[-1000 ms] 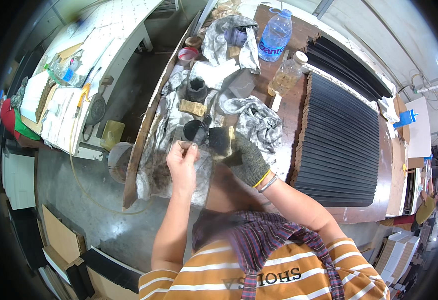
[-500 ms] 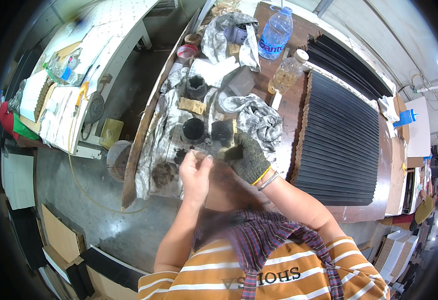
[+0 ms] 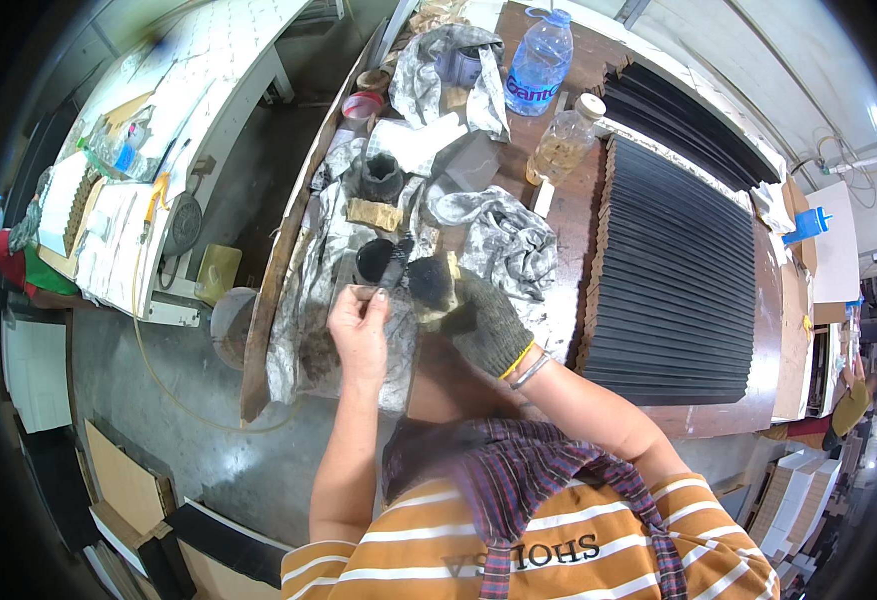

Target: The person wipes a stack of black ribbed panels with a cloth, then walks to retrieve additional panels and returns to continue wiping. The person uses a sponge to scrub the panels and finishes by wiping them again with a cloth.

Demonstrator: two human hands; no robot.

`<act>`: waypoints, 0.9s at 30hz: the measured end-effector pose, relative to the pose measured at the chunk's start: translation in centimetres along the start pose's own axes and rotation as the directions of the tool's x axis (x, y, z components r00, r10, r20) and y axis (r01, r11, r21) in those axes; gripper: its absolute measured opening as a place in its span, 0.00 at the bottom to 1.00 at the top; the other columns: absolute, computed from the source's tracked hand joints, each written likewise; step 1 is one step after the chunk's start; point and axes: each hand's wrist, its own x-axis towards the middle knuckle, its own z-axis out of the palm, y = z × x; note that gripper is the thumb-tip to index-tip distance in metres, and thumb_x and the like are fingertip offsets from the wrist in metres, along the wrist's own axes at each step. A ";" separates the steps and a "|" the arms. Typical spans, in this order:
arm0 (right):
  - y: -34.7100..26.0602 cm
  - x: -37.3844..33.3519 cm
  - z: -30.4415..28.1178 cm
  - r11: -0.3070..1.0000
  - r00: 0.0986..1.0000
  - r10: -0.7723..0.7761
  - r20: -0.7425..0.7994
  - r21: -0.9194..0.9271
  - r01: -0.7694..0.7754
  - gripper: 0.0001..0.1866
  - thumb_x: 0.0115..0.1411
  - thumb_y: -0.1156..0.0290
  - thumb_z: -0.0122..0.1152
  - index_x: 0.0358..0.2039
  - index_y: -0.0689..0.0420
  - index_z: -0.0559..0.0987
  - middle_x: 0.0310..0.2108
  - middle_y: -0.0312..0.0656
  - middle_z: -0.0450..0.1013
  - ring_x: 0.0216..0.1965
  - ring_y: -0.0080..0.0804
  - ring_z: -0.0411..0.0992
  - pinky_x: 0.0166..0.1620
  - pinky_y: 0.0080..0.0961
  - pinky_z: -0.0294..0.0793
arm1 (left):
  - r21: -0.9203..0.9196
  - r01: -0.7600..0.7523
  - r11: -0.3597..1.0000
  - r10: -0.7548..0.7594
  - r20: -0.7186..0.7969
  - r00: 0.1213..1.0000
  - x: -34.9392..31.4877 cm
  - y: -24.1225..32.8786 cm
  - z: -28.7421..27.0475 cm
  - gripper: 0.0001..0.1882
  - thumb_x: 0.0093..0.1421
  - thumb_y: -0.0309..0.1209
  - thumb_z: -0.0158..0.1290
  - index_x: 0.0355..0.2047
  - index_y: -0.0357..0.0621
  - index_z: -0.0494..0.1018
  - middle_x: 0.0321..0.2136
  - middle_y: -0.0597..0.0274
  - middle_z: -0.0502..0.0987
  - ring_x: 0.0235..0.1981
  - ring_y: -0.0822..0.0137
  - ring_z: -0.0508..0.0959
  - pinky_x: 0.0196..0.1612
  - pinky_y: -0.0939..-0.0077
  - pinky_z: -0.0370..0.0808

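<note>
My bare left hand (image 3: pixel 361 332) pinches a small black-stained brush (image 3: pixel 394 269) between thumb and fingers. Its dark, bristly tip points away from me, beside a round pot of black liquid (image 3: pixel 373 262). To the right, my right hand (image 3: pixel 494 330), in a dark knitted glove with a yellow cuff edge, grips a yellowish sponge block (image 3: pixel 431 283) with a blackened face. The gloved fingers are partly hidden around it. Beyond the pot lie a tan sponge piece (image 3: pixel 375 214) and a blackened cup (image 3: pixel 382 178).
Stained cloths (image 3: pixel 511 240) cover part of the brown table (image 3: pixel 559 215). A large water bottle (image 3: pixel 539 65) and a smaller bottle of yellowish liquid (image 3: pixel 566 140) stand farther back. Black ribbed panels (image 3: pixel 674 280) lie at right. Another workbench (image 3: pixel 209 90) is at left.
My left hand has shifted slightly left, and the brush now shows clearly, tilted up beside the pot. My gloved right hand with the sponge has moved slightly left.
</note>
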 end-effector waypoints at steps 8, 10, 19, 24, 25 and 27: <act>-0.5 -2.0 1.0 0.876 0.986 -0.165 0.020 -0.456 0.156 0.19 0.76 0.66 0.47 0.61 0.62 0.73 0.52 0.43 0.78 0.50 0.32 0.78 0.54 0.28 0.81 | 0.177 0.046 0.983 -0.037 -0.055 0.998 3.0 -0.5 -3.5 0.02 0.68 0.21 0.58 0.36 0.38 0.76 0.26 0.69 0.77 0.26 0.80 0.72 0.30 0.84 0.67; -0.6 -2.2 0.7 0.956 0.993 -0.115 -0.034 -0.276 0.102 0.18 0.76 0.68 0.47 0.61 0.62 0.74 0.52 0.44 0.78 0.51 0.32 0.78 0.55 0.28 0.80 | 0.189 0.062 0.980 -0.047 -0.084 0.995 3.0 0.2 -3.0 0.02 0.68 0.21 0.58 0.36 0.37 0.76 0.26 0.69 0.77 0.26 0.80 0.72 0.30 0.84 0.67; -0.3 -0.8 -1.7 1.000 0.997 -0.013 -0.078 0.025 0.015 0.17 0.76 0.66 0.51 0.58 0.61 0.77 0.50 0.43 0.78 0.49 0.32 0.77 0.55 0.27 0.79 | 0.121 -0.049 0.991 0.033 0.131 0.991 -2.3 1.6 2.0 0.04 0.67 0.24 0.60 0.37 0.38 0.76 0.28 0.70 0.78 0.29 0.80 0.73 0.34 0.82 0.72; 0.3 -1.1 0.6 0.979 0.996 -0.069 -0.052 -0.196 0.057 0.14 0.76 0.65 0.51 0.52 0.60 0.79 0.40 0.38 0.78 0.37 0.22 0.77 0.41 0.21 0.81 | 0.227 -0.119 0.967 0.110 0.051 0.993 -1.1 -0.2 1.2 0.05 0.69 0.23 0.58 0.36 0.39 0.73 0.28 0.70 0.75 0.28 0.81 0.72 0.33 0.83 0.71; 0.3 -1.4 1.2 0.999 0.986 -0.017 -0.166 -0.049 0.009 0.14 0.76 0.65 0.50 0.51 0.60 0.79 0.39 0.37 0.78 0.35 0.21 0.76 0.38 0.19 0.80 | 0.206 -0.096 0.974 0.089 0.044 0.995 -0.4 -0.5 0.5 0.05 0.69 0.24 0.58 0.36 0.39 0.73 0.28 0.69 0.76 0.27 0.81 0.72 0.32 0.83 0.71; 0.3 -2.1 2.3 1.000 0.967 -0.001 -0.253 -0.014 -0.002 0.14 0.77 0.65 0.49 0.51 0.60 0.79 0.37 0.36 0.77 0.31 0.18 0.75 0.33 0.16 0.79 | 0.196 -0.072 0.978 0.074 -0.005 0.997 1.0 -0.9 -0.9 0.05 0.69 0.24 0.58 0.36 0.39 0.74 0.27 0.69 0.77 0.26 0.80 0.72 0.30 0.84 0.69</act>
